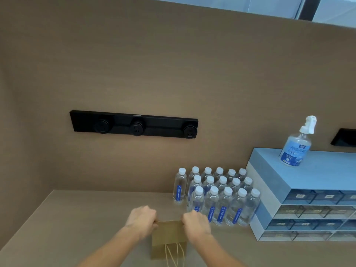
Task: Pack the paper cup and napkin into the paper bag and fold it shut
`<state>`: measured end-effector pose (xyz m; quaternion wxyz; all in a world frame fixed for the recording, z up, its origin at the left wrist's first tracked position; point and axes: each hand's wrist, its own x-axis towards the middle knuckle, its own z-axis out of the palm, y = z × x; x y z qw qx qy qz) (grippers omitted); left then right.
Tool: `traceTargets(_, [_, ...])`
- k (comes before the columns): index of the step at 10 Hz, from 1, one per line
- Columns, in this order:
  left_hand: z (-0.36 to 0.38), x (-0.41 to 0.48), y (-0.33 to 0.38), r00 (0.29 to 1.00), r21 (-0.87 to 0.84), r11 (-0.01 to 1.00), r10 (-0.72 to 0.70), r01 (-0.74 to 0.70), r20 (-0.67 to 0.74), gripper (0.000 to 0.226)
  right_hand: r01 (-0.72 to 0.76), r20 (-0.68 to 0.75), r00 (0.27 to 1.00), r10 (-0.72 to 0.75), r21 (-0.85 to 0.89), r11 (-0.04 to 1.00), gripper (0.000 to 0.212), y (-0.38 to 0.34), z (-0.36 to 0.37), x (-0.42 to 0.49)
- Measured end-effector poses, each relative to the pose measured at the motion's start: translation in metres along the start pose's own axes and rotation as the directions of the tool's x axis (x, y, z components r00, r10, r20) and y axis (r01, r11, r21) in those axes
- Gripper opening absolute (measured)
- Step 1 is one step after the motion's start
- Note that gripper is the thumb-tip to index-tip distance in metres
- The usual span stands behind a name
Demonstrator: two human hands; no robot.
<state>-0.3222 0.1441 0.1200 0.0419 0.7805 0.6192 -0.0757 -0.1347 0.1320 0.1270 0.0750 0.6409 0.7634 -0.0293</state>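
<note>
A brown paper bag (169, 237) stands on the counter near the bottom middle, its twine handles hanging down the near face. The bag's top edge looks folded over. My left hand (141, 220) grips the top left corner of the bag, and my right hand (196, 223) grips the top right corner. No paper cup or napkin shows; the bag's inside is hidden.
Several small water bottles (215, 195) stand in rows just right of and behind the bag. A blue drawer organiser (308, 199) with a spray bottle (297, 143) on top sits at the right. A black socket strip (134, 125) is on the wall.
</note>
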Motion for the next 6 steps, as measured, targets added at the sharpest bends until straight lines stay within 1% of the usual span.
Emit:
traceTargets(3, [-0.009, 0.004, 0.000, 0.998, 0.047, 0.997, 0.068, -0.068, -0.008, 0.024, 0.001, -0.004, 1.000, -0.001, 0.001, 1.000, 0.026, -0.001, -0.004, 0.004])
traceTargets(5, [-0.016, 0.008, 0.003, 0.995, 0.034, 0.994, 0.100, -0.100, -0.014, 0.028, -0.022, 0.053, 0.998, 0.019, 0.065, 0.998, 0.025, 0.000, -0.010, 0.010])
traceTargets(6, [-0.022, 0.011, 0.005, 0.995, -0.002, 0.996, 0.095, -0.094, 0.017, 0.028, -0.013, 0.080, 0.997, 0.005, 0.105, 0.994, 0.023, -0.001, -0.015, 0.014])
